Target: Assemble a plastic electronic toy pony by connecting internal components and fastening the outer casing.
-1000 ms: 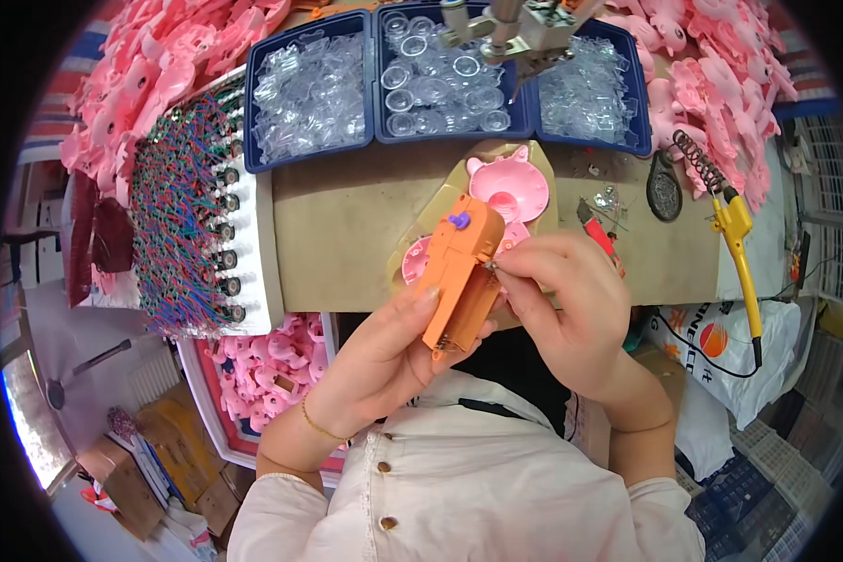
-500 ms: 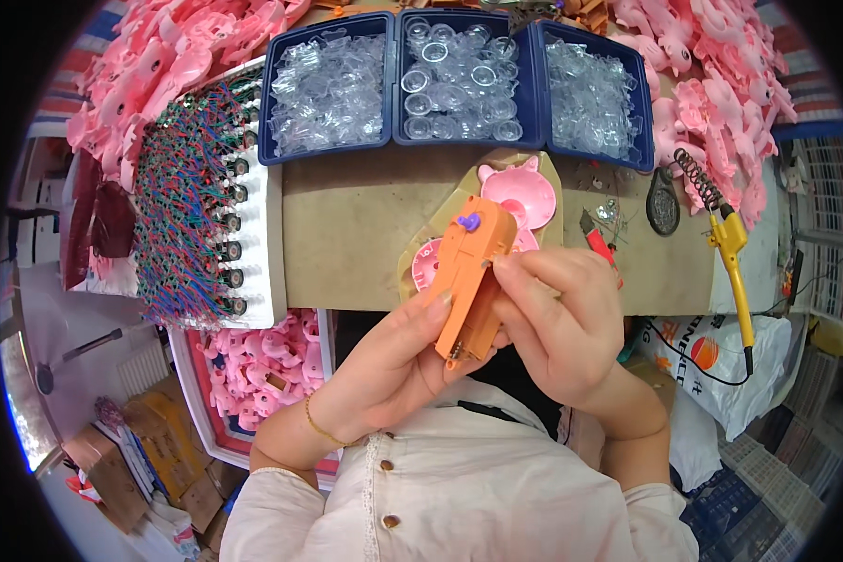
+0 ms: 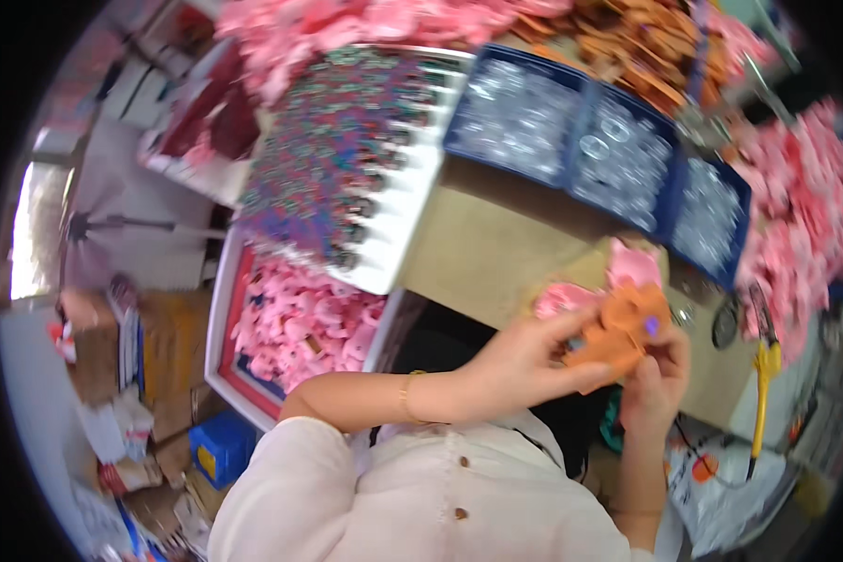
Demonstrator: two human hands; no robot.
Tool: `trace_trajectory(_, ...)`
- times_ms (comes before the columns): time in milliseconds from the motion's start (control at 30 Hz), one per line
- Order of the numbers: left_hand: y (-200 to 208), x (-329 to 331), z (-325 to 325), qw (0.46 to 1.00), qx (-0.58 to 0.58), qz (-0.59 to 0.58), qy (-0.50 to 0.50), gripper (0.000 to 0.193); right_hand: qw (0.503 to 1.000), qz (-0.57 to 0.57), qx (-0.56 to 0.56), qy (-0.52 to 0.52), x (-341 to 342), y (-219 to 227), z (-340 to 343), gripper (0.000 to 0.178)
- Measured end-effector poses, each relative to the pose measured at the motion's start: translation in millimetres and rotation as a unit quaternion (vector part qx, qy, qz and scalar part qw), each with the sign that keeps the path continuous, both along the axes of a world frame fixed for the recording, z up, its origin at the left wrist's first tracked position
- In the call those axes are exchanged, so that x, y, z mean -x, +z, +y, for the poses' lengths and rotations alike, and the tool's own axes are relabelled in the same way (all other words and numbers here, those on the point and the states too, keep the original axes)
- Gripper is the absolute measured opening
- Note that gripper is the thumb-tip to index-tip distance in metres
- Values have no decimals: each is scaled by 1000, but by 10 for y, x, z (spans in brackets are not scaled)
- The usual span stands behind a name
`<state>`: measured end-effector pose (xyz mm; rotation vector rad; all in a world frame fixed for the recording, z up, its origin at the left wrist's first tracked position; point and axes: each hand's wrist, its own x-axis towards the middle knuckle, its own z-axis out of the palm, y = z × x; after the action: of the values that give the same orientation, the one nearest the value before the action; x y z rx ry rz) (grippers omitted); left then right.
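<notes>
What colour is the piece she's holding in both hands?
Orange piece with a small purple spot, seen in the head view.

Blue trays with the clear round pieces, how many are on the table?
3, side by side along the far edge of the table: the left tray, the middle tray, and the right tray nearest the pink pile. None appears hidden, though the picture is blurred.

Person wore a pale cream button-front shirt point(image 3: 412, 506), loose fit, with small dark round buttons down the front placket. Sleeves were pushed or cut short, ending near the elbow; forearms were bare. Thin gold-coloured bangle point(image 3: 406, 397) sat on the left wrist. Both hands, left hand point(image 3: 525, 361) and right hand point(image 3: 654, 379), were bare, no gloves. Rings not discernible through blur.
</notes>
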<state>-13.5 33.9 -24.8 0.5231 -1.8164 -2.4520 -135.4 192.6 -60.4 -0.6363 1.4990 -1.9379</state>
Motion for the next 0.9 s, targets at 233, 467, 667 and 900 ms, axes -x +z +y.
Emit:
trace_trajectory(233, -541, 161, 125, 816, 543, 132, 148, 57, 953, 221, -201, -49, 78, 78, -211, 61)
trace_trajectory(467, -391, -23, -307, 802, 560, 158, 133, 42, 888, 352, -292, -46, 209, -126, -195, 54)
trace_trajectory(667, -142, -377, -2137, 581, 771, -100, 240, 15, 934, 260, -231, -81, 186, -334, -129, 53)
trace_trajectory(900, -243, -476, -2738, 594, 764, -236, 95, 25, 909, 336, -241, -54, 195, -190, -201, 53)
